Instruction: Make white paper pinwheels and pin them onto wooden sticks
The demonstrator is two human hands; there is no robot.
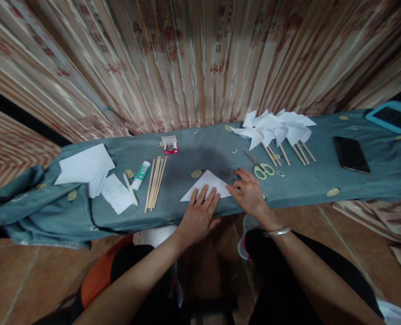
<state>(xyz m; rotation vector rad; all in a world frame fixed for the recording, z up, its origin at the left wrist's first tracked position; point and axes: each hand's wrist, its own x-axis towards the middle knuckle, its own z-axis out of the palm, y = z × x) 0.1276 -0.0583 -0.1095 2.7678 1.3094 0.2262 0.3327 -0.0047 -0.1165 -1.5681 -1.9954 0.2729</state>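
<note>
A sheet of white paper (205,179), folded into a triangle, lies near the front edge of the cloth-covered table. My left hand (197,216) rests flat on it with the fingers spread, covering part of its lower edge. At the triangle's right corner is my right hand (251,194), its thumb touching the paper and its other fingers bent and apart. Just beyond the right hand lie scissors (263,170) with pale green handles. White paper pinwheels (278,126) on wooden sticks lie overlapped behind the scissors.
Left of the triangle lie several wooden sticks (155,185), a glue stick (141,175), a white rod (130,189) and paper sheets (85,164). An open red-and-white box (170,145) holds small metal pieces. A dark phone (351,154) and a blue-framed tablet (394,116) are at right. Curtains (200,63) hang behind.
</note>
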